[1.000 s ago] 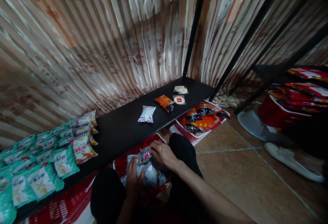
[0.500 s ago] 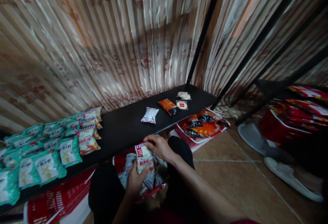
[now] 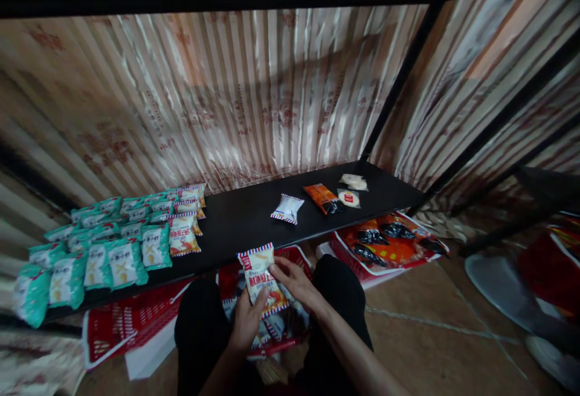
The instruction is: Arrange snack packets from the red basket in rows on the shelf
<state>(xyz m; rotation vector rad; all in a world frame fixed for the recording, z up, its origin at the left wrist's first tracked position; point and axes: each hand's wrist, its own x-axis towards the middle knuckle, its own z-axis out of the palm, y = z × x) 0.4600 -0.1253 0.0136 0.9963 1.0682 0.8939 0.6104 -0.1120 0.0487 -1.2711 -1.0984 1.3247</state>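
Snack bag [image 3: 260, 268] raised farther above red basket [image 3: 296, 255] | left hand [image 3: 247, 320] fingers pinch lower-left side; right hand [image 3: 295, 281] fingers pinch right edge | likely light, crushable: grip sealed ends

Held packet [image 3: 263, 276]: cream, red lettering, an orange lower corner, ends banded in red, white and blue stripes. Grouped packets [image 3: 123, 263]: teal with white panels; pouch [image 3: 319, 197]: orange with black end; shelf [image 3: 238, 215]: black. Curtain [image 3: 217, 100]: beige and brown stripes with reddish printed motifs; leftmost basket [image 3: 129, 326]: red, white-rimmed.
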